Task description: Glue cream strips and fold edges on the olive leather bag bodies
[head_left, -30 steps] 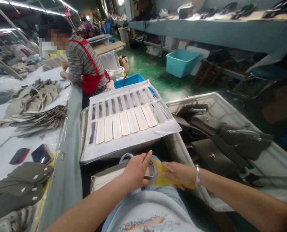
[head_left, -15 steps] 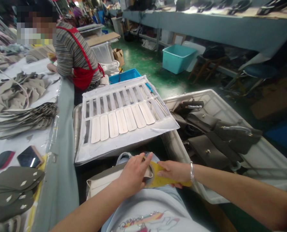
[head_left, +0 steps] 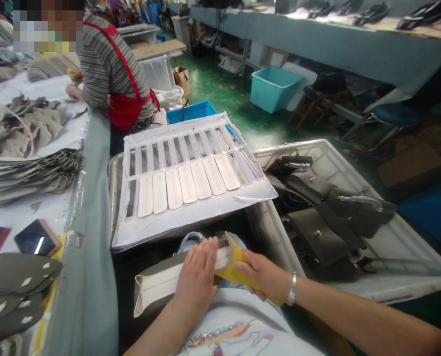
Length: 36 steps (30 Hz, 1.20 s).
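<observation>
My left hand (head_left: 196, 279) grips a long grey bag piece with a white lining (head_left: 161, 284), its folded open end reaching left over my lap. My right hand (head_left: 261, 279) holds a yellow stiff sheet (head_left: 232, 262), which is tucked against the far end of that piece and tilts upward. The two hands are close together, and the sheet's lower part runs under my right fingers. A silver bangle (head_left: 291, 288) sits on my right wrist. A loop of clear plastic (head_left: 190, 242) shows just behind the hands.
A white board with pale strips (head_left: 186, 180) lies on a steel tray (head_left: 115, 198) ahead. A white crate (head_left: 268, 220) of dark grey bags (head_left: 317, 235) stands right. A co-worker (head_left: 112, 69) in a red apron sits beyond a table with stacked grey pieces (head_left: 30, 175).
The yellow sheet has tilted up and now stands more steeply. More of the white-lined piece shows at left. The whole scene has shifted left and upward in view.
</observation>
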Available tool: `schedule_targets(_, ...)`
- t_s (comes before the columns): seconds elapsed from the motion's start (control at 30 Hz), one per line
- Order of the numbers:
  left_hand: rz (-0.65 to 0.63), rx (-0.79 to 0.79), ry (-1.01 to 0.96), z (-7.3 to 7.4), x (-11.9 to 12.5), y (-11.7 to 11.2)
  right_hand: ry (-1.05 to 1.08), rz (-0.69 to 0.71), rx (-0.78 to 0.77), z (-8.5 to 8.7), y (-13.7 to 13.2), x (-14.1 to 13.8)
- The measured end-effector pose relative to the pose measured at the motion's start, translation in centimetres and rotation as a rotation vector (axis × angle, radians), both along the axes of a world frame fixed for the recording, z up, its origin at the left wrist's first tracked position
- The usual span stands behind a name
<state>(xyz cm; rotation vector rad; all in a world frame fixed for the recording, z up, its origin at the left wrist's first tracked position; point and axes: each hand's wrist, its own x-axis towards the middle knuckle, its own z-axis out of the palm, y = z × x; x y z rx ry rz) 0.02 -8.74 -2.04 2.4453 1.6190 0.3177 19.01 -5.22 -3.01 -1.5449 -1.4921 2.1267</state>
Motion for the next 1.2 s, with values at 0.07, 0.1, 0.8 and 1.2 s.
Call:
schedule_targets(0.07, 0.055, 0.001, 0.040, 0.1, 0.0, -0.3, -0.023, -0.134, 0.064, -0.3, -1.2, -1.0)
schedule_targets(0.1, 0.070, -0.008, 0.059, 0.2, 0.1, -0.3, -0.029, -0.177, 0.084, -0.2, -1.6, -1.3)
schedule_targets(0.8, -0.024, -0.093, 0.080, 0.5, -0.7, -1.2, 0.056, -0.195, 0.055, 2.3, -5.5, 1.1)
schedule_targets(1.2, -0.061, 0.001, 0.042, 0.8, -0.6, -1.3, 0.577, -1.029, 0.300, 2.7, -0.5, -4.0)
